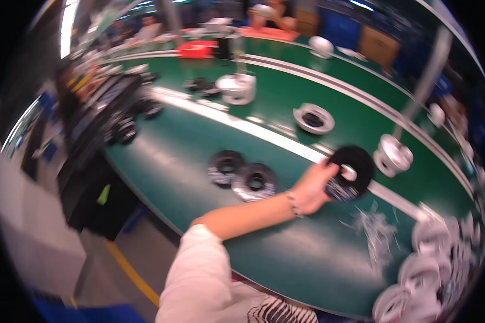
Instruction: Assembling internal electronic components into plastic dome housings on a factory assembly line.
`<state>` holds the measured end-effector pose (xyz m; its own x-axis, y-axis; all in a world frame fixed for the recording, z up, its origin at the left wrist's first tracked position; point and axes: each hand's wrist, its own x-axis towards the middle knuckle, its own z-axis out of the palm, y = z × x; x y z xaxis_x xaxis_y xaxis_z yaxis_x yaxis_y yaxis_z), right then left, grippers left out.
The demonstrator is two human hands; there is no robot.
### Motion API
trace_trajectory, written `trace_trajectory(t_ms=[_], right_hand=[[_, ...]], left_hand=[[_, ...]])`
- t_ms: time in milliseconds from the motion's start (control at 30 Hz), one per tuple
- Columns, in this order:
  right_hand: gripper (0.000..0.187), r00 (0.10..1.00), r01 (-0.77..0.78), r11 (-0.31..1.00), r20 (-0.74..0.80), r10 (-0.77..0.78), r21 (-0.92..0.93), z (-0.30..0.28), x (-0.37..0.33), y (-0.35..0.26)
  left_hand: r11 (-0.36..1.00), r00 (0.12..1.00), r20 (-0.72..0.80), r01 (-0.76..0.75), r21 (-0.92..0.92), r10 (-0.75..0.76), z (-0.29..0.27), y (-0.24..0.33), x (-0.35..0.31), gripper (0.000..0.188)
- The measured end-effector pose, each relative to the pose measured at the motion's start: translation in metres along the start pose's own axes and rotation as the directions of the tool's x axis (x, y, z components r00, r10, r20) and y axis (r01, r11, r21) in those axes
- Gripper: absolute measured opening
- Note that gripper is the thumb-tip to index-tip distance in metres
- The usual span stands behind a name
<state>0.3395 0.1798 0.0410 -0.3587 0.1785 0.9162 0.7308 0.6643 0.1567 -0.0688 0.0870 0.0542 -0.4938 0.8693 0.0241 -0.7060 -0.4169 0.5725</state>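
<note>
My left hand [313,188] reaches out to the right over the green work table [296,253]. Its fingers grip a black ring-shaped part [361,161] by the near side, the thumb by the centre hole. The ring is held up off the table, and motion blurs it. Two similar dark rings with shiny silvery lower parts lie side by side left of my wrist: a farther ring [217,163] and a nearer ring [245,191]. My right hand is out of view.
A tangle of clear strips [376,237] lies right of my hand. White round housings [423,269] crowd the table's right end. Beyond a pale rail [264,132], the green conveyor carries a white ring-shaped housing [328,125] and other white parts. Black parts [121,126] lie left.
</note>
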Motion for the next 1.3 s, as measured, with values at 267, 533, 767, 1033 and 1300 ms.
trace_trajectory(t_ms=[267, 533, 767, 1033, 1300], right_hand=[[0.027, 0.660, -0.130, 0.440, 0.409, -0.631, 0.889, 0.110, 0.030, -0.113], [0.084, 0.390, -0.249, 0.563, 0.613, -0.687, 0.788, 0.124, 0.060, -0.132], [0.114, 0.280, -0.355, 0.725, 0.807, -0.521, 0.591, 0.151, 0.070, -0.147], [0.107, 0.628, -0.688, -0.408, 0.774, 0.079, 0.600, 0.203, 0.081, -0.151], [0.114, 0.718, -0.683, 0.078, 0.687, -0.115, 0.726, 0.220, 0.079, -0.167]], left_hand=[[0.962, 0.962, -0.158, -0.189, 0.195, 0.221, -0.025, 0.000, 0.042, 0.045], [0.989, 0.970, -0.236, -0.031, 0.144, 0.065, -0.025, -0.005, 0.049, 0.032], [0.984, 0.987, -0.128, -0.071, 0.164, 0.093, -0.027, -0.023, 0.052, 0.039], [0.917, 0.983, -0.095, -0.107, 0.384, 0.155, -0.047, -0.086, 0.038, 0.048], [0.937, 0.879, 0.326, 0.320, 0.141, -0.349, -0.058, -0.067, 0.038, 0.074]])
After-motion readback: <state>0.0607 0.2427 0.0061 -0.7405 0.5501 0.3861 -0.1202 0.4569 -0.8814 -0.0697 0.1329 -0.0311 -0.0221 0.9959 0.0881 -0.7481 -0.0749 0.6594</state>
